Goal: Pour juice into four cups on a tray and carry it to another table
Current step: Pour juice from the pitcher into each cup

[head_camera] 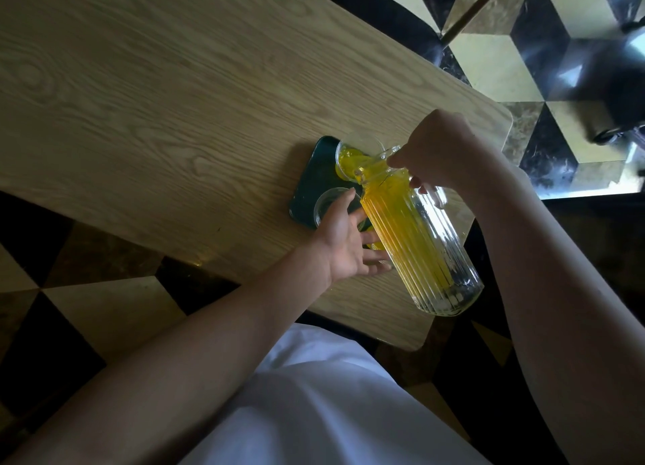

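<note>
one cup [352, 161] at frame centre fills as the right hand [432, 150] grips the tilted ribbed pitcher [415, 244]; the left hand [343, 241], open, steadies it; next, the empty cup [328, 204].

Pale wood-grain table [146, 91]; black-cream cube-pattern marble floor [495, 63]; dark chair [387, 17] beyond.

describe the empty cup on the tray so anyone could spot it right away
On the wooden table lies a dark green tray. The empty clear cup stands at its near end, beside the left hand. Unlike the far cup, which the ribbed pitcher is filling, it holds no yellow juice.
</note>
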Tool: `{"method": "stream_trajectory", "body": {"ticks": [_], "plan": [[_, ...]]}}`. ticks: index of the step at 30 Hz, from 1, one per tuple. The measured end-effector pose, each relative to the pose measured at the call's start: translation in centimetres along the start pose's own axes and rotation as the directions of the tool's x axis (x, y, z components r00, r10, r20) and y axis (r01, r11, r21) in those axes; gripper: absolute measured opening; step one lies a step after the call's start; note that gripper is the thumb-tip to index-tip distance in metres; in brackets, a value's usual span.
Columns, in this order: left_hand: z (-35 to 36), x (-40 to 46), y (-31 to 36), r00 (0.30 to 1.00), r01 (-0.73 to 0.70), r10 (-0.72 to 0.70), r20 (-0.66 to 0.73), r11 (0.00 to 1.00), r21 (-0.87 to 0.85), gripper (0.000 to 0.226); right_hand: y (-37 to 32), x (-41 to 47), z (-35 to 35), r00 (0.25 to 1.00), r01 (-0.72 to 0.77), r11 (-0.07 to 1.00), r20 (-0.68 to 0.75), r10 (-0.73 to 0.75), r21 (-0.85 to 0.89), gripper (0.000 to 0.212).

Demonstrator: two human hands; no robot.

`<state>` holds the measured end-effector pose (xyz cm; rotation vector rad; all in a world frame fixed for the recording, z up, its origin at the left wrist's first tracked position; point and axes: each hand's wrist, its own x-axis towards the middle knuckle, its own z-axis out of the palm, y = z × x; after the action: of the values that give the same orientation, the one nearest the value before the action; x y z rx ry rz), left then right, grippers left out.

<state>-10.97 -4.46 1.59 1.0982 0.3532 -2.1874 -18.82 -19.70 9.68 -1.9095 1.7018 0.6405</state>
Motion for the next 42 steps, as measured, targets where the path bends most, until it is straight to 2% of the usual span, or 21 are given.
{"method": "stream_trajectory", "body": {"ticks": [10,16,26,42], "plan": [[0.1,-0.4,0.2,1.000,0.016,-0.015,0.023,0.997,-0.070,0.077,-0.2,0.0,0.0,1.000,0.006,0.998,0.009,-0.006,-0.058,0.043],[0.2,-0.5,0.9,0.999,0.013,-0.011,0.039,0.998,-0.057,0.067,-0.6,-0.2,-0.4,1.000,-0.001,1.000,-0.018,0.002,0.015,0.038],[0.5,-0.4,1.4,0.999,0.018,-0.014,0.052,0.996,-0.087,0.067,-1.2,-0.5,-1.2,0.999,-0.007,0.997,-0.037,0.010,0.074,0.033],[1.8,-1.1,2.3,0.999,-0.029,0.029,0.016,0.999,-0.031,0.067,-1.7,-1.7,-3.1,0.997,0.022,0.997,-0.078,-0.016,0.076,0.031]]}}
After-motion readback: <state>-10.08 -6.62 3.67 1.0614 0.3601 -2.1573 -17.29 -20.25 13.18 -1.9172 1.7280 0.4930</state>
